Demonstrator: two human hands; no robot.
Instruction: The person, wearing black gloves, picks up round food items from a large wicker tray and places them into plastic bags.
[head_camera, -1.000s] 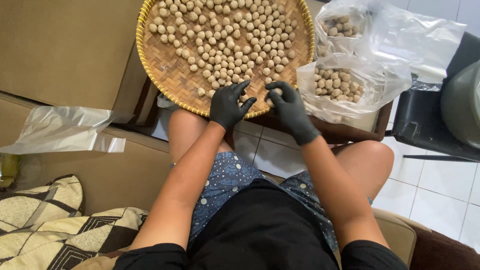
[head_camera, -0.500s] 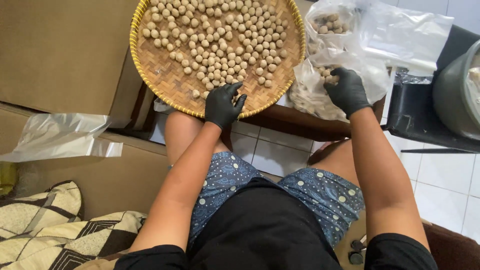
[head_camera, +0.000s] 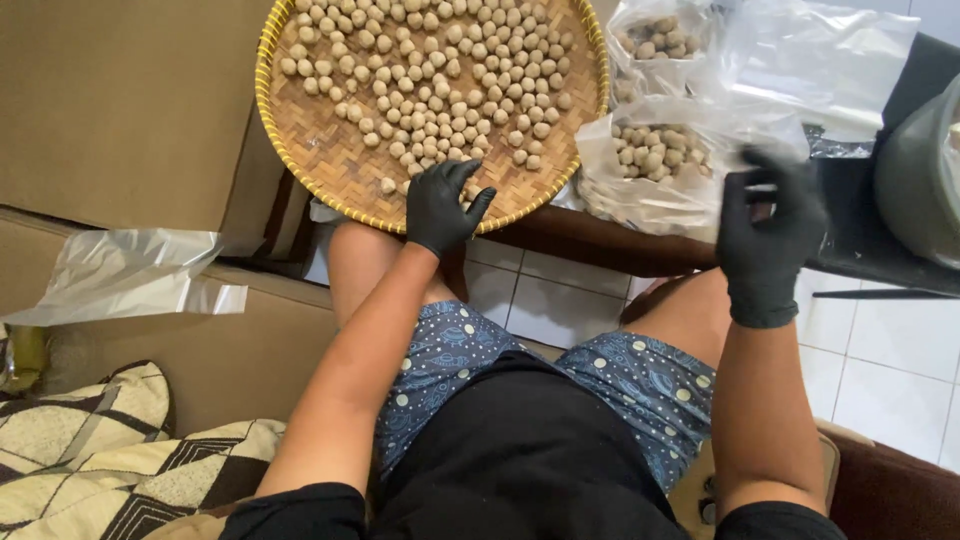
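Left hand (head_camera: 443, 208) rests spread, empty, on the tray (head_camera: 300, 150) rim, steadying it; right hand (head_camera: 768, 228) hovers open, empty, beside the tray's neighbouring bag (head_camera: 655, 165).

A round woven tray (head_camera: 300, 150) fills the upper middle of the frame, with many small balls (head_camera: 440, 80) on it. The left hand (head_camera: 445, 205) rests on its lower rim. Right of the tray lie 2 plastic bags (head_camera: 650, 190) holding more balls, and the right hand (head_camera: 770, 235) hangs just below and right of them. A flat plastic sheet (head_camera: 120, 270) lies at mid left, cushions (head_camera: 90, 440) at lower left.
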